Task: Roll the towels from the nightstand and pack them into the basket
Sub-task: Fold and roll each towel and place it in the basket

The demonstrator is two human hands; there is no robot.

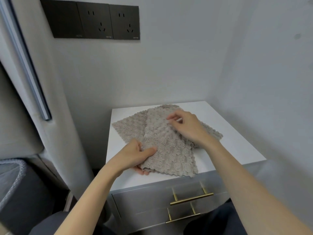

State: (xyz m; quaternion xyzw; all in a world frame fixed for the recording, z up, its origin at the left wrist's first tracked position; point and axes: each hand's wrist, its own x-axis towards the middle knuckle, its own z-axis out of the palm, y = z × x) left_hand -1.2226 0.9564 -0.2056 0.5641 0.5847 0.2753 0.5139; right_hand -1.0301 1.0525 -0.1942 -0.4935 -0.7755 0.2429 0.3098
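While the person is sitting close, dark trouser knees are showing at the bottom edge, either side of two grey metal-look drawers with slim brass bar handles. Above them the nightstand is showing a smooth, square white top. Two beige towels are lying on it, both thick and fluffy with scalloped edges. The top towel is lying askew, its near corner hanging just over the front edge, and it is covering the middle of the lower towel, which is lying flat and sticking out to the left and right.

The left hand is gripping the top towel's near left edge, thumb on top and fingers curled underneath. The right hand is reaching over the far part, its fingertips pinching the pile, and it is hiding part of the cloth.

Low at the left, a dark container with a pale netted rim is standing beside a padded grey headboard. On the pale wall beyond, a dark socket panel is sitting flush.
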